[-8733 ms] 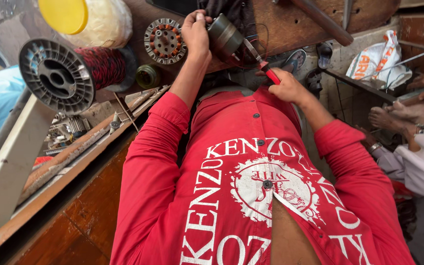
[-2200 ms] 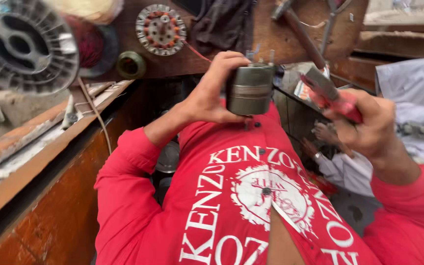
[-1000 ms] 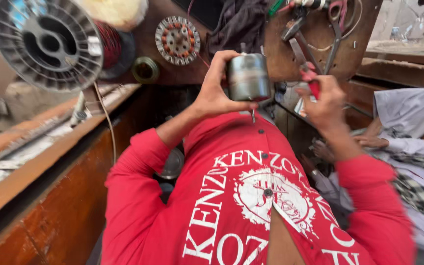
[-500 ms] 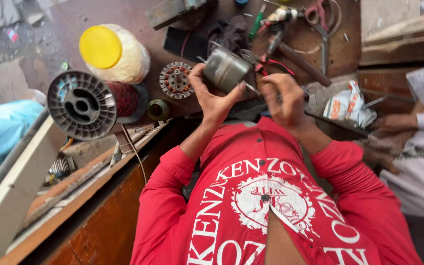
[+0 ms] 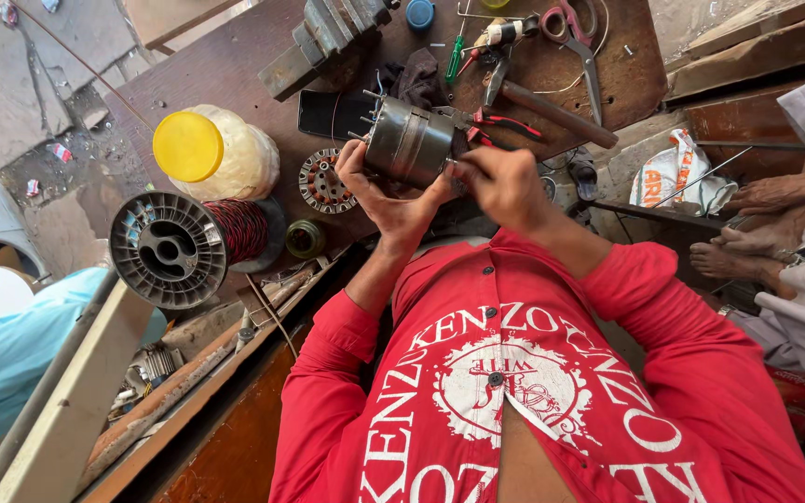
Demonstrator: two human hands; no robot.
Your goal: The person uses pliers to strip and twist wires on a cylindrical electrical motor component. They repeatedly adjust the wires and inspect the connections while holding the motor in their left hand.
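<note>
bench (image 5: pixel 235 84) of dark wood carries the clutter; the work itself is held in the air above its near edge, close to the person's chest. wire spool (image 5: pixel 171 250), a grey plastic reel wound with red-brown wire, lies on its side to the left, with a yellow-lidded jar (image 5: pixel 211 154) just beyond it. motor body (image 5: pixel 409 142), a grey metal cylinder with thin studs showing at its far end, is the workpiece. left hand (image 5: pixel 379 191) cups it from beneath, thumb up one side, fingers wrapped around the other. right hand (image 5: pixel 505 182) is pinched closed at the cylinder's near end face; what it grips there is too small to make out. stator plate (image 5: pixel 320 182), a round toothed disc, lies on the bench just beside the left hand. red-handled pliers (image 5: pixel 500 121) rest just behind the motor body.

for the step in hand, judged from this grip: keep the cylinder cradled firmly so it cannot roll, hold it over the bench so loose parts drop onto wood, and work the end face with fingertip force only, clear of the protruding studs.
</note>
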